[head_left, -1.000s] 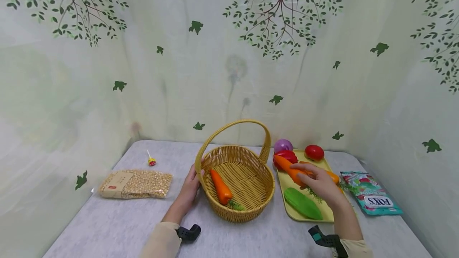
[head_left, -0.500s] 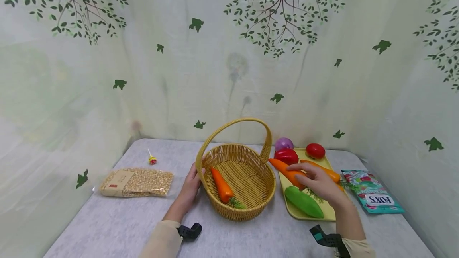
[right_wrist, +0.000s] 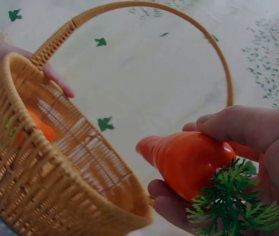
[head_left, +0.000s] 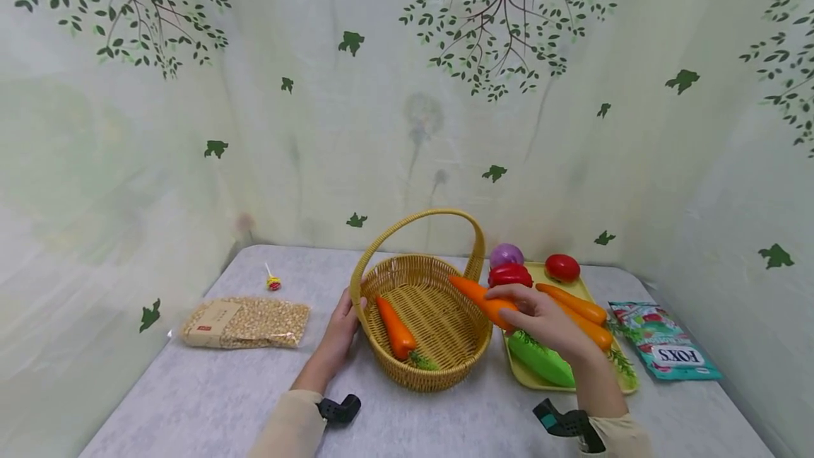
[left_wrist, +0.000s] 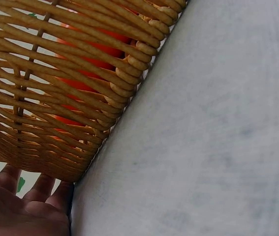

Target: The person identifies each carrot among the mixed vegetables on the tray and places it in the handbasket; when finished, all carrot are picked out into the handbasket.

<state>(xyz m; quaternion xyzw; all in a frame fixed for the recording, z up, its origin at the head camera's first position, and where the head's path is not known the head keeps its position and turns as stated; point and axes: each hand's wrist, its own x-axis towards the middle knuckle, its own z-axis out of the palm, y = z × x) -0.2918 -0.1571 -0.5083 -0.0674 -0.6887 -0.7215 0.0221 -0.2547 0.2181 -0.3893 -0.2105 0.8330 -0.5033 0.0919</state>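
Your right hand (head_left: 534,313) grips a carrot (head_left: 472,293), tip aimed across the basket's (head_left: 422,379) right rim. Your left hand (head_left: 339,333) holds the opposite side

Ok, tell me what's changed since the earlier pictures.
The right hand has carried its carrot left, from over the tray toward the basket. Nothing was let go. The left hand still holds the basket, and the carrot inside it stays put.
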